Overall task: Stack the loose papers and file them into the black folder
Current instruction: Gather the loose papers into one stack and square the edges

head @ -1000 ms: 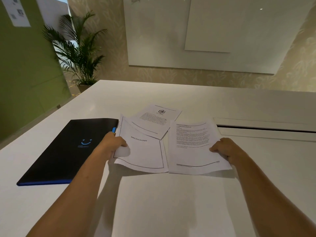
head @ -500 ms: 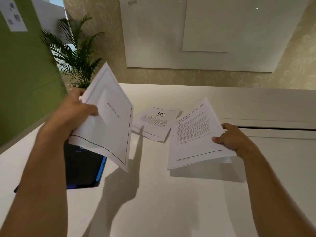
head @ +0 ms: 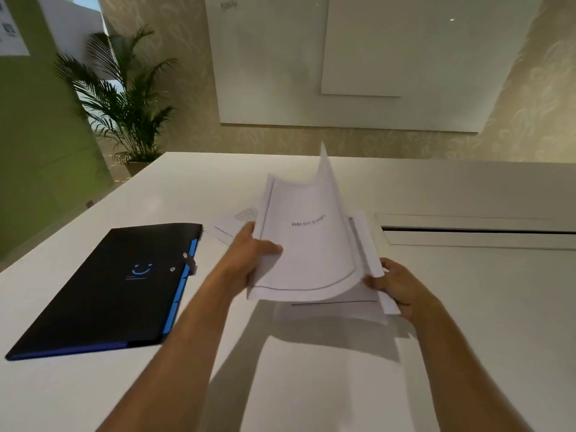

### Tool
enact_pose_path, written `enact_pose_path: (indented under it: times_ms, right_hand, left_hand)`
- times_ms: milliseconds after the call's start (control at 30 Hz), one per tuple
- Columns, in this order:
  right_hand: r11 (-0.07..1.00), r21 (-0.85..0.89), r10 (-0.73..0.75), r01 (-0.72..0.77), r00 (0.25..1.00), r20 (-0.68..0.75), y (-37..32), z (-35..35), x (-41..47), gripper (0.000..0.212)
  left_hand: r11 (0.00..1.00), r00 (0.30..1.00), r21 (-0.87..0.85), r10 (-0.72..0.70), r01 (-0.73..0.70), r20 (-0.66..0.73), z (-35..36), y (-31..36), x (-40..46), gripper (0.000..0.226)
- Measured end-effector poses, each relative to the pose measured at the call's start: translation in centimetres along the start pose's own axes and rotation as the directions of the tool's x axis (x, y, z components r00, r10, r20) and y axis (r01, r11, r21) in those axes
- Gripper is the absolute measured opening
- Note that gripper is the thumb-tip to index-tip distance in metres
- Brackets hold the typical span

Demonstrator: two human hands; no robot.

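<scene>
My left hand grips the left edge of a bordered sheet titled in the middle; the sheet curls upward over a second sheet. My right hand holds that lower sheet by its right edge, just above the white table. A third sheet with small print lies flat on the table behind my left hand, partly hidden. The black folder with a blue edge and a blue smile mark lies closed to the left of my left arm.
A long cable slot runs across the table to the right of the papers. A potted palm stands beyond the table's far left corner, beside a green wall. A whiteboard hangs on the far wall.
My left hand has swung its bordered sheet from high on the left down and rightward onto the sheet in my right hand. The two sheets now overlap. The folder is fully in view again.
</scene>
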State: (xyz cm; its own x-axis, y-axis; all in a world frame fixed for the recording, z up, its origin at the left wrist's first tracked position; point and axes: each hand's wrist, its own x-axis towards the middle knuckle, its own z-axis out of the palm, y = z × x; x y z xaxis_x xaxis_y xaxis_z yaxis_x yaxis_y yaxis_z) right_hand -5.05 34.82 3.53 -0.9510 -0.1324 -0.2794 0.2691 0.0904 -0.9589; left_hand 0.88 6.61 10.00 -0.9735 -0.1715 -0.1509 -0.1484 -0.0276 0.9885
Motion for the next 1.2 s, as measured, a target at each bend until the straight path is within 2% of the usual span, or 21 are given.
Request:
enact_pose_path:
  times_ms: [100,200,300,367,433,533,633,733,833,900,1067,1133,1200]
  right_hand:
    - [0.997,0.054,0.047,-0.047,0.999,-0.001,1.3,0.0,0.0,0.027]
    - [0.994,0.05,0.1,-0.1,0.995,0.006,2.1,0.1,0.0,0.027]
    - [0.973,0.149,0.18,-0.179,0.984,0.005,1.7,0.2,-0.3,0.038]
    - [0.966,0.162,0.201,-0.202,0.979,0.021,1.5,0.1,-0.3,0.042]
    - [0.981,0.084,0.171,-0.175,0.984,0.054,1.5,0.3,-0.4,0.037]
    - [0.987,-0.097,0.128,-0.124,0.991,0.033,1.9,0.6,-0.1,0.036]
    - [0.977,-0.197,0.083,-0.083,0.997,-0.009,2.1,0.5,0.0,0.038]
    - [0.977,-0.205,0.049,-0.057,0.998,-0.048,2.1,-0.3,-0.4,0.038]
    - [0.987,-0.154,0.032,-0.039,0.998,-0.05,2.2,-1.1,-0.6,0.038]
    - [0.99,-0.139,0.011,-0.017,0.999,-0.042,2.1,-1.4,-0.9,0.037]
    - [0.998,-0.059,-0.035,0.032,0.998,-0.047,2.2,-2.5,-1.5,0.031]
    - [0.998,-0.008,-0.056,0.055,0.996,-0.064,2.3,-3.1,-1.6,0.031]
    - [0.996,0.054,-0.071,0.075,0.994,-0.08,2.3,-3.6,-1.6,0.029]
  left_hand:
    - [0.993,0.996,0.093,-0.08,0.076,0.04,1.9,-3.9,1.3,0.06]
    - [0.961,0.989,0.251,-0.136,0.12,0.05,3.3,-6.3,1.6,0.037]
    - [0.919,0.994,0.381,-0.11,0.099,0.008,3.7,-7.5,2.2,0.029]
    - [0.892,0.996,0.446,-0.089,0.07,0.02,3.9,-7.6,2.6,0.038]
    - [0.854,0.995,0.518,-0.082,0.045,0.049,4.2,-7.8,2.8,0.047]
    - [0.783,0.998,0.621,-0.053,0.015,0.042,4.7,-7.9,2.9,0.047]
    - [0.718,0.996,0.695,0.038,0.027,-0.078,4.2,-8.0,3.5,0.05]
    - [0.646,0.954,0.763,0.211,0.029,-0.215,2.7,-8.2,4.2,0.044]
    - [0.458,0.876,0.887,0.449,-0.057,-0.175,1.0,-9.0,5.6,0.037]
    - [0.387,0.842,0.918,0.521,-0.086,-0.141,-0.1,-9.6,6.9,0.042]
    - [0.301,0.932,0.953,0.353,-0.031,-0.081,-2.2,-9.7,10.5,0.059]
    - [0.32,0.972,0.947,0.227,-0.014,-0.063,-2.8,-8.9,11.7,0.05]
    - [0.262,0.98,0.965,0.196,-0.018,-0.035,-3.1,-8.3,12.1,0.038]
